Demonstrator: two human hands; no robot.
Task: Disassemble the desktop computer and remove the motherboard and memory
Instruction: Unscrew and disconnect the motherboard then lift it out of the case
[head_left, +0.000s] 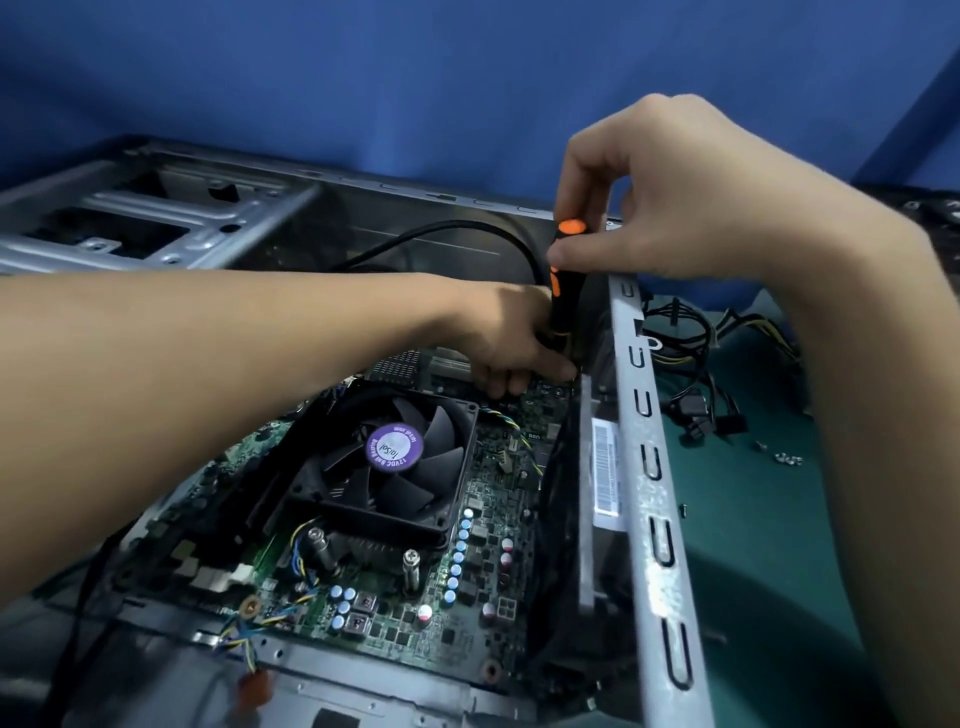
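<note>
An open desktop case (652, 499) lies on its side with the green motherboard (483, 525) inside. A black cooler fan (395, 457) with a purple label sits on the board. A black and orange screwdriver (567, 291) stands upright near the board's far right corner. My right hand (670, 192) pinches its handle top from above. My left hand (511, 338) reaches across the case and its fingers curl around the lower shaft, close to the board. The screwdriver tip is hidden behind my left fingers.
A grey metal drive cage (140, 218) sits at the far left of the case. A black cable (457, 231) arcs over the back. Loose power cables (691, 364) and small screws (787, 457) lie on the green mat (753, 545) to the right.
</note>
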